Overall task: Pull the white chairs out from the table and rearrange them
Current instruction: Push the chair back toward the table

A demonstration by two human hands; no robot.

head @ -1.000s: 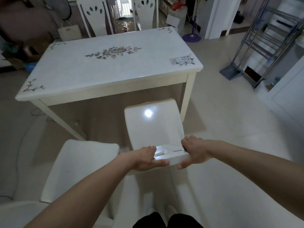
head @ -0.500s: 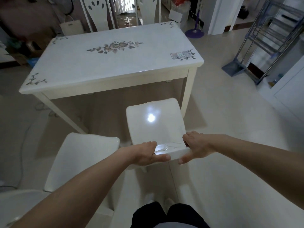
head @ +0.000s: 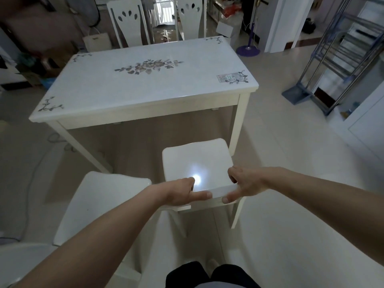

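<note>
A white chair (head: pixel 195 159) stands on the floor in front of the white table (head: pixel 145 96), its glossy seat fully out from under the tabletop. My left hand (head: pixel 180 193) and my right hand (head: pixel 243 183) both grip the top rail of its backrest, which points toward me. A second white chair (head: pixel 104 202) stands to the left of it, also clear of the table. Two more white chairs (head: pixel 128 23) (head: pixel 190 17) stand at the table's far side.
A metal drying rack (head: pixel 336 59) stands at the right. A purple mop base (head: pixel 248 51) sits beyond the table's far right corner. A cable (head: pixel 31 179) runs over the floor at the left. Boxes and a white bag (head: pixel 97 41) clutter the far left.
The chair in my hands has come back away from the table, and its seat now lies wholly outside the table's edge. Both hands kept their grip on the backrest.
</note>
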